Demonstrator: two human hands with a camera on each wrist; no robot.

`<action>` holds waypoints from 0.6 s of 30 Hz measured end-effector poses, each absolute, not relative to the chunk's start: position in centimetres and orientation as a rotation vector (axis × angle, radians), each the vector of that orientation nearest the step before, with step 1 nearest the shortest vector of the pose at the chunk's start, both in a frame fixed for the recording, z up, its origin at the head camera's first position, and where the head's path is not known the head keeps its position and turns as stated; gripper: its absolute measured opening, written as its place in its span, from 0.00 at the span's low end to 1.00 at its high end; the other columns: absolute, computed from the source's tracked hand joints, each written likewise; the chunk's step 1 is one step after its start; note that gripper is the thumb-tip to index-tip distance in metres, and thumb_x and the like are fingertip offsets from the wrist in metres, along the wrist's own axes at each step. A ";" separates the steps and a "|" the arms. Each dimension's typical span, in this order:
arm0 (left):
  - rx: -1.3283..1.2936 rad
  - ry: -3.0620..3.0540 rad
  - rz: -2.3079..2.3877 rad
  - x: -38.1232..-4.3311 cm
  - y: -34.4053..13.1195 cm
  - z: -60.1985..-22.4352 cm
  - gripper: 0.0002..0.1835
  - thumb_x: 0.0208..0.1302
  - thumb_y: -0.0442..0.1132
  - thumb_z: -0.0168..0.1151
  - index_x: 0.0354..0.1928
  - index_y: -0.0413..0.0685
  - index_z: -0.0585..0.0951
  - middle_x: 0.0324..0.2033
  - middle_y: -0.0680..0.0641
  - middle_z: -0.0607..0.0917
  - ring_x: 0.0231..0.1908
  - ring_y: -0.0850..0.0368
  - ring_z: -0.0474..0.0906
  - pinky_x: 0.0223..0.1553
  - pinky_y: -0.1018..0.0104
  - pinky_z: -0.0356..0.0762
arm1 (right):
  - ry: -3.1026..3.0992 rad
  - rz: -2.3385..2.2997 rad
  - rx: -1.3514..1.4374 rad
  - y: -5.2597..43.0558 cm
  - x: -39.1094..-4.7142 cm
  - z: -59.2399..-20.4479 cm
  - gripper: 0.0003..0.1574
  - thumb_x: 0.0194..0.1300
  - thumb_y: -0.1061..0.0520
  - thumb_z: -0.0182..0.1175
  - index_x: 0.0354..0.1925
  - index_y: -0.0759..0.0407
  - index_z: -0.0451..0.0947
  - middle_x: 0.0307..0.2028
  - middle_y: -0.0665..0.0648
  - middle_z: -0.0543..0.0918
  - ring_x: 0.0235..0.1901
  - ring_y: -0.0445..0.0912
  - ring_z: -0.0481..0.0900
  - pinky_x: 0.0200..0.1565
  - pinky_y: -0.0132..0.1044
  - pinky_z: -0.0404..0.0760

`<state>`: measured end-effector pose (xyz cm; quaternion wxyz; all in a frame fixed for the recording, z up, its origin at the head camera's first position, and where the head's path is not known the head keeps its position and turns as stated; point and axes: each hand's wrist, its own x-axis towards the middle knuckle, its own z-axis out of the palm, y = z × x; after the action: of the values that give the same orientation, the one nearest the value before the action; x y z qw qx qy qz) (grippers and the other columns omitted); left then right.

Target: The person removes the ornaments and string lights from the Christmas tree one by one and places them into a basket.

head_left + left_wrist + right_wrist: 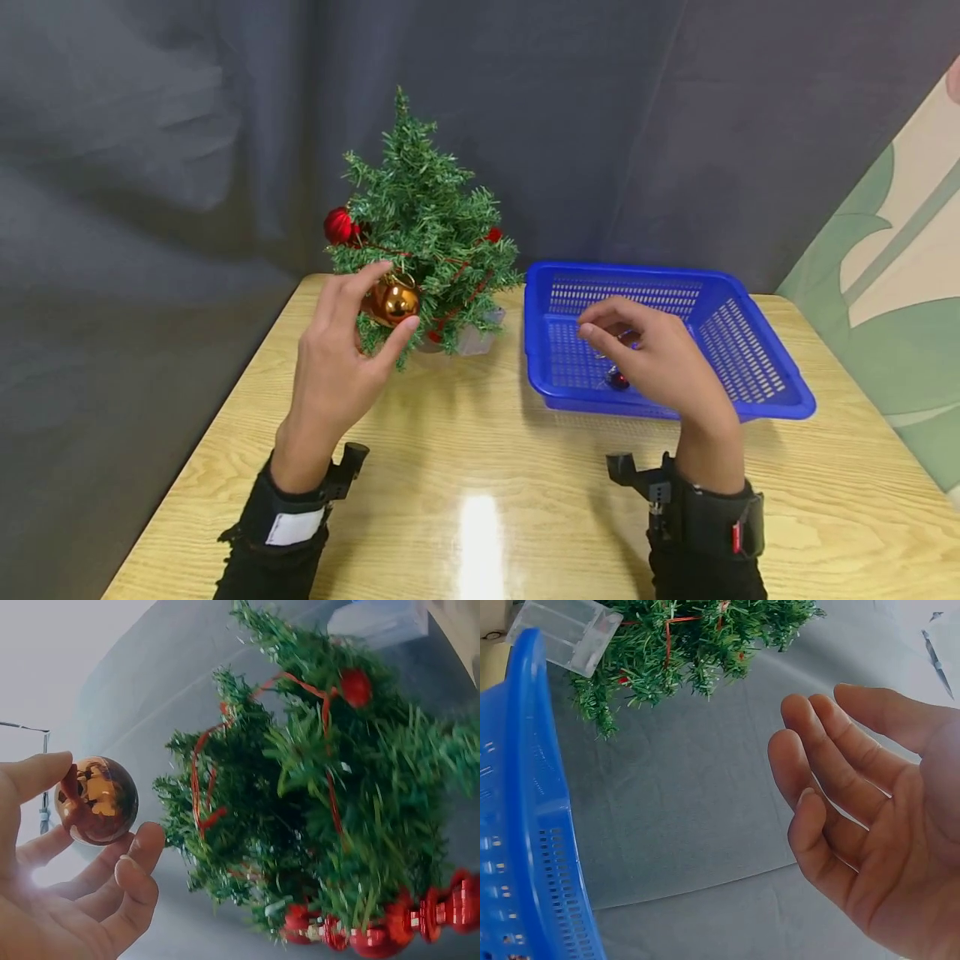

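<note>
A shiny gold bauble [400, 305] sits between the thumb and fingers of my left hand [332, 358], in front of the lower left branches of a small green Christmas tree [423, 208]. In the left wrist view the same gold bauble [96, 800] is pinched with the thumb on one side and fingers on the other, apart from the branches. My right hand [660, 354] hovers over the blue basket [667, 410], fingers loosely bent with nothing between them, as the right wrist view shows. Under it lies a small dark red ornament [618, 380].
Red ornaments [339, 226] hang at the tree's left side, and a red string [196, 780] runs through its branches. A clear plastic box [566, 634] stands by the tree's base. Dark cloth [570, 125] covers the wall behind the wooden table [420, 467].
</note>
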<state>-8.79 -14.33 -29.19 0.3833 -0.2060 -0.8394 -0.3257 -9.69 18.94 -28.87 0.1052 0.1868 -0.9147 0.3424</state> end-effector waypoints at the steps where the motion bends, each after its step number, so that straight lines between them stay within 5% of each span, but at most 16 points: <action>1: -0.528 -2.142 -0.833 -8.7 -14.1 -29.1 0.34 0.58 0.40 0.73 0.67 0.53 0.72 0.48 0.40 0.78 0.21 0.61 0.60 0.22 0.67 0.63 | -2.697 1.022 0.548 18.8 -9.6 -28.8 0.08 0.73 0.47 0.58 0.44 0.43 0.82 0.36 0.47 0.85 0.33 0.40 0.80 0.37 0.32 0.80; 11: -0.667 -2.192 -0.904 -8.7 -9.0 -28.5 0.32 0.63 0.47 0.69 0.67 0.54 0.70 0.48 0.44 0.79 0.29 0.57 0.72 0.22 0.70 0.66 | -2.631 1.226 0.539 16.4 -8.8 -28.7 0.11 0.74 0.47 0.57 0.49 0.45 0.81 0.42 0.46 0.86 0.39 0.39 0.81 0.41 0.30 0.79; 18: -0.667 -2.324 -0.823 -8.6 -8.2 -29.4 0.31 0.62 0.51 0.70 0.66 0.54 0.73 0.47 0.47 0.87 0.32 0.57 0.84 0.22 0.67 0.74 | -2.631 1.318 0.669 15.2 -9.2 -28.5 0.23 0.76 0.48 0.54 0.65 0.48 0.70 0.57 0.51 0.81 0.55 0.44 0.79 0.54 0.43 0.77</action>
<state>-8.63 -8.17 -29.43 0.2897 -0.2498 -0.8710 -0.3083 -9.24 15.23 -28.50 0.0618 0.2212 -0.8702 0.4359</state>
